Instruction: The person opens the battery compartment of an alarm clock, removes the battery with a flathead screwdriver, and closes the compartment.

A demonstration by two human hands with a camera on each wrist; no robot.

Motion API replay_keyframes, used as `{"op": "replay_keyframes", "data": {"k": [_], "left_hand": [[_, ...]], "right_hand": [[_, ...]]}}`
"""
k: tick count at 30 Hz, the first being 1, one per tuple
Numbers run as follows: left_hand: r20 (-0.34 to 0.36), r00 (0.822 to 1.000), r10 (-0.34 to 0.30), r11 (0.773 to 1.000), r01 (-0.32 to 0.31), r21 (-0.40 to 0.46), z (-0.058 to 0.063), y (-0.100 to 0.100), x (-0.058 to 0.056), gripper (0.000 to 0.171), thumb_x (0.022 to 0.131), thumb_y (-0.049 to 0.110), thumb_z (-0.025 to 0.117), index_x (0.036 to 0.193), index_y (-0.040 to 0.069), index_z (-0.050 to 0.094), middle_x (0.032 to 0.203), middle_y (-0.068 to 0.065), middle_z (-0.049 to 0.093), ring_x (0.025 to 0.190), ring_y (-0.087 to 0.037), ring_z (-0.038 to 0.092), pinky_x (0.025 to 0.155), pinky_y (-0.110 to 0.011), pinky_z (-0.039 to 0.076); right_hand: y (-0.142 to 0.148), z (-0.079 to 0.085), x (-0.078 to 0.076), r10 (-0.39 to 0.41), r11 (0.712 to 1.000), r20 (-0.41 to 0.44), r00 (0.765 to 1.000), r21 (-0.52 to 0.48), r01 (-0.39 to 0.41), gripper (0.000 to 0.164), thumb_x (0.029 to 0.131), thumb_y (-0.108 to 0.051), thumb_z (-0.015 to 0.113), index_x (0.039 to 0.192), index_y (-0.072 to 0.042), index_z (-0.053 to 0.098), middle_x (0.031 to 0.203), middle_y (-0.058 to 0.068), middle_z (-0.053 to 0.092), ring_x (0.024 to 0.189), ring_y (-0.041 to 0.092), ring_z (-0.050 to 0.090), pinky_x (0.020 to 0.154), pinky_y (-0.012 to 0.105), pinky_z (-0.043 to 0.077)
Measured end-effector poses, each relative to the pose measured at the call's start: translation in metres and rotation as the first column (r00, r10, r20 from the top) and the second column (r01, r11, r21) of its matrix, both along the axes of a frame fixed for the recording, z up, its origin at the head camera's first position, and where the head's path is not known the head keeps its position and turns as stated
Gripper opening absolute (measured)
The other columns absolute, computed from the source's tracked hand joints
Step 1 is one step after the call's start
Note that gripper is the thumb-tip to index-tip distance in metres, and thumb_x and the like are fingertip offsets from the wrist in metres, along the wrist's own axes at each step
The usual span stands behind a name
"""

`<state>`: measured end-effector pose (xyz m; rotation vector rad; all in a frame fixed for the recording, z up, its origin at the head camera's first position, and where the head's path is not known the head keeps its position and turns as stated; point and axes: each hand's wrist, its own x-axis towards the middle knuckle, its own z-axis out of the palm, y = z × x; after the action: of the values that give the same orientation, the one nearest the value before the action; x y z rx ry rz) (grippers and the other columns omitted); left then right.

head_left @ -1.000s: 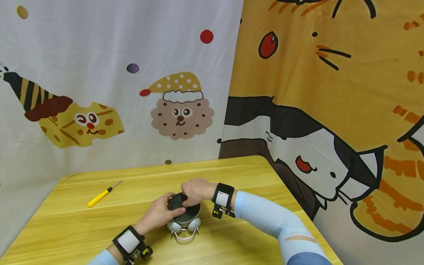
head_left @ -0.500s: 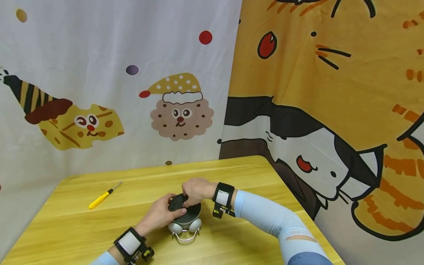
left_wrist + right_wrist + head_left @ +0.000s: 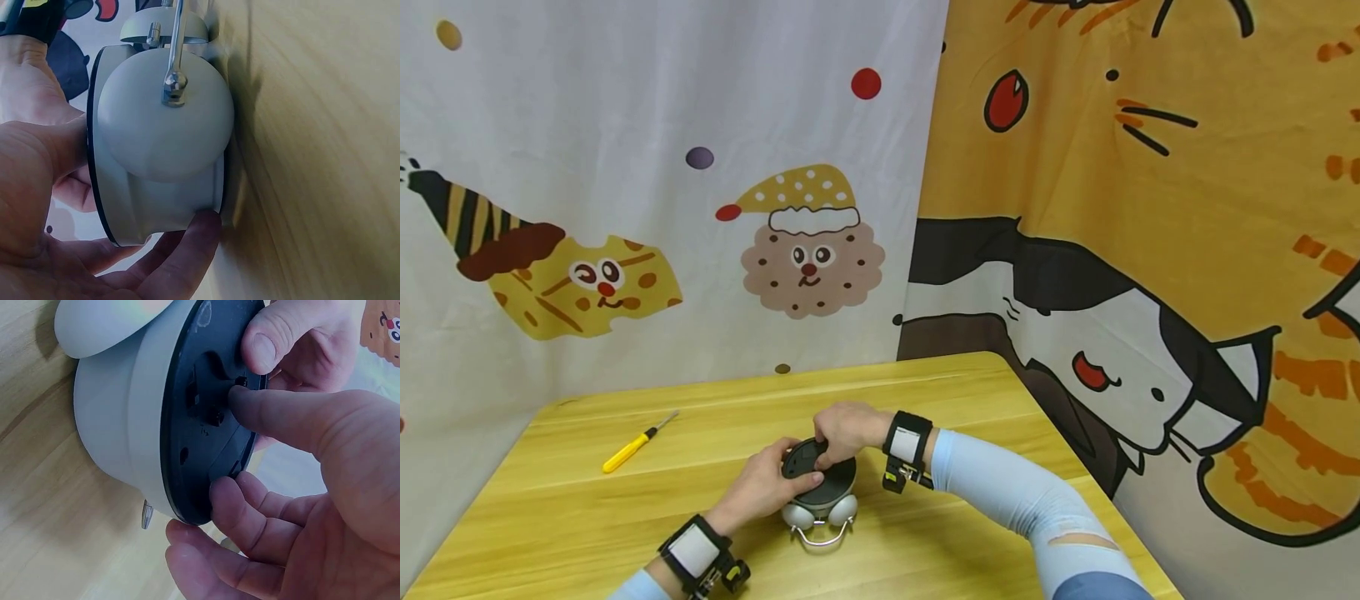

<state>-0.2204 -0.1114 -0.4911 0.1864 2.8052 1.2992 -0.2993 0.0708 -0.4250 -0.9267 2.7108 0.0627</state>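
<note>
A white twin-bell alarm clock (image 3: 823, 503) lies face down on the wooden table, its black back (image 3: 181, 419) uppermost. Its bells (image 3: 165, 115) and wire handle (image 3: 822, 543) point toward me. My left hand (image 3: 760, 483) grips the clock's side, thumb over the back and fingers round the body. From the far side, my right hand (image 3: 850, 432) holds the back with curled fingers. In the right wrist view its thumb presses beside small black knobs (image 3: 215, 417), while fingertips sit at a panel seam and along the rim. One short metal leg (image 3: 147, 514) sticks out.
A yellow-handled screwdriver (image 3: 627, 452) lies at the left of the table (image 3: 970, 533), its shaft pointing away. Behind the table hang a white curtain (image 3: 625, 100) and an orange cat-print curtain (image 3: 1075, 183). Both wrists wear black straps with small cameras.
Both hands keep their hold on the clock. Only a slight shift of the whole view shows; the clock and screwdriver stay in place.
</note>
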Motion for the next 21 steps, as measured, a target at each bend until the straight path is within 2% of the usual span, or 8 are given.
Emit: {"op": "replay_keyframes", "data": {"k": [13,21], "left_hand": [[0.0,1.0,-0.004,1.0,0.004,0.008,-0.0027,-0.0003,-0.0007,0.069,0.088,0.04,0.096,0.14,0.003,0.07,0.128,-0.016,0.08,0.111,-0.025,0.074,0.091,-0.043,0.061],[0.021,1.0,0.005,1.0,-0.005,0.005,-0.0033,-0.0011,-0.0021,0.071,0.089,0.041,0.096,0.143,0.004,0.069,0.131,-0.016,0.079,0.115,-0.026,0.074,0.095,-0.047,0.061]], "right_hand": [[0.0006,-0.0012,-0.0002,0.004,1.0,-0.003,1.0,-0.023,-0.004,0.043,0.094,-0.049,0.091,0.119,-0.018,0.076,0.108,-0.005,0.077,0.088,0.007,0.062,0.074,0.024,0.052],[0.0029,-0.0026,-0.0009,0.0,0.998,0.004,1.0,-0.056,0.0,0.043,0.094,-0.048,0.092,0.121,-0.017,0.077,0.112,-0.004,0.078,0.09,0.007,0.062,0.077,0.024,0.054]]}}
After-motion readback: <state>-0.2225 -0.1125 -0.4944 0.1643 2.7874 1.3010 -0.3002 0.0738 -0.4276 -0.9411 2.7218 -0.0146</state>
